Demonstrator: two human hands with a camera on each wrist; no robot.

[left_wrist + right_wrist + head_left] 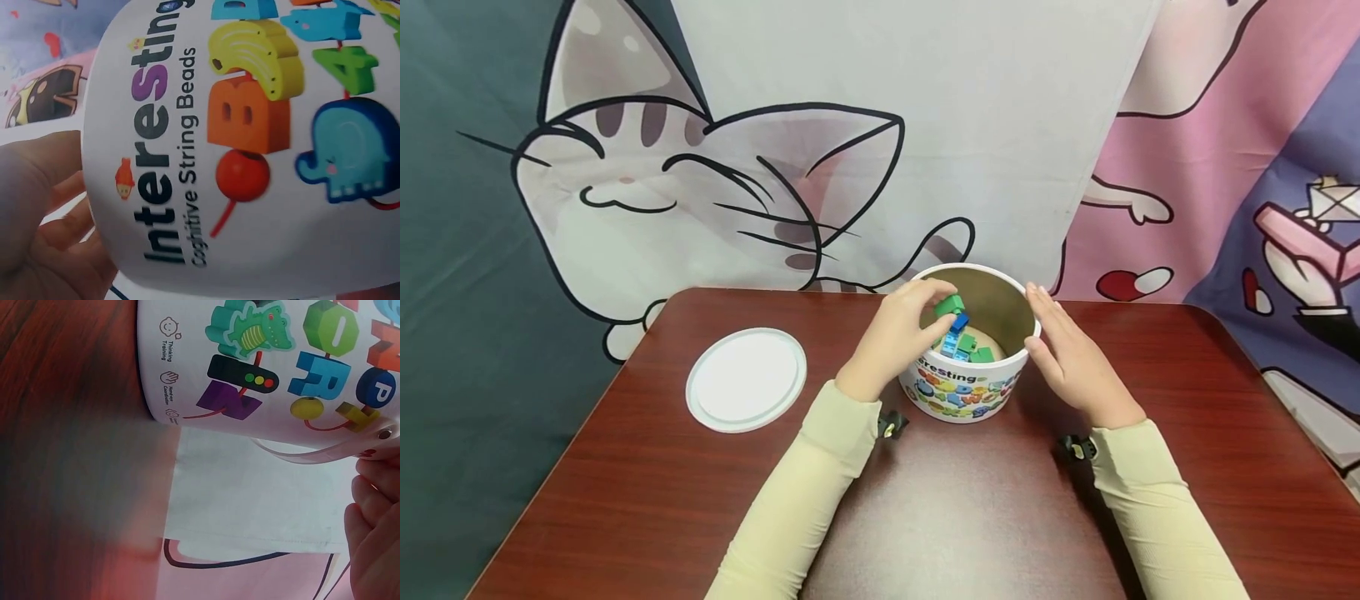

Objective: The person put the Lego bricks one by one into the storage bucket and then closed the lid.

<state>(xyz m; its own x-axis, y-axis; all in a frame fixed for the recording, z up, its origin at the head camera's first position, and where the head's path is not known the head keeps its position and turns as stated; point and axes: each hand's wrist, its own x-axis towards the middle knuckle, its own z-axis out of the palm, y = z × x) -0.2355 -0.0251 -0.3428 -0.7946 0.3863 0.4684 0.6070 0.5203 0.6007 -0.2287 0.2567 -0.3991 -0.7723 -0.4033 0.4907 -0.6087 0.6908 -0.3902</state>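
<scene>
A round white bucket (964, 408) printed with colourful beads stands on the table, its top uncovered. My left hand (891, 329) reaches over its left rim and pinches a green and blue building brick piece (950, 306) between thumb and fingers. Below that, light blue bricks (950, 344) and green bricks (981, 355) show inside. On the opposite side my right hand (1078, 367) touches the bucket's rim with straight fingers. Lettering on the bucket wall (169, 156) fills much of the left wrist view. A clear handle (312, 455) hangs beside the right fingers.
A round white lid (747, 379) lies on the brown table (647, 467), left of the bucket. Behind the table's far edge hangs a cloth backdrop (1000, 125) printed with a cartoon cat.
</scene>
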